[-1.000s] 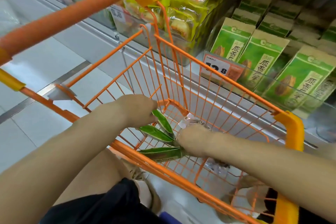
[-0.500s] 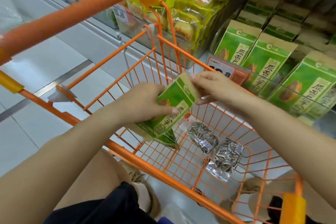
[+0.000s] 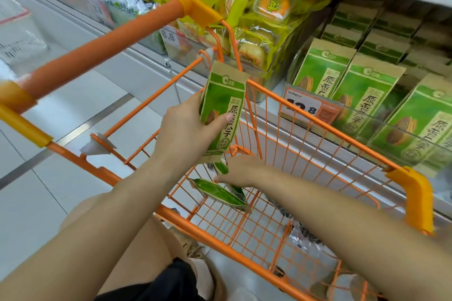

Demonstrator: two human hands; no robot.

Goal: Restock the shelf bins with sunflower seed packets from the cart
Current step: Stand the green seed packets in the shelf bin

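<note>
Your left hand [image 3: 186, 127] is raised above the orange wire shopping cart [image 3: 305, 154], thumb and fingers curled round a green and tan paper sunflower seed packet [image 3: 223, 110] held upright, its printed face toward you. Your right hand [image 3: 241, 170] reaches down inside the cart, knuckles up, fingers on two more green packets [image 3: 217, 192] lying edge-on near the basket floor; whether it grips or only touches them I cannot tell, since the fingertips are hidden under the hand. Your right forearm covers clear bags of striped seeds [image 3: 305, 237], mostly hidden, on the cart bottom. Beyond the cart, the clear-fronted shelf bin [image 3: 362, 127] holds rows of matching green packets standing upright behind a price tag [image 3: 310, 107] whose digits are partly blocked by the cart rim.
</note>
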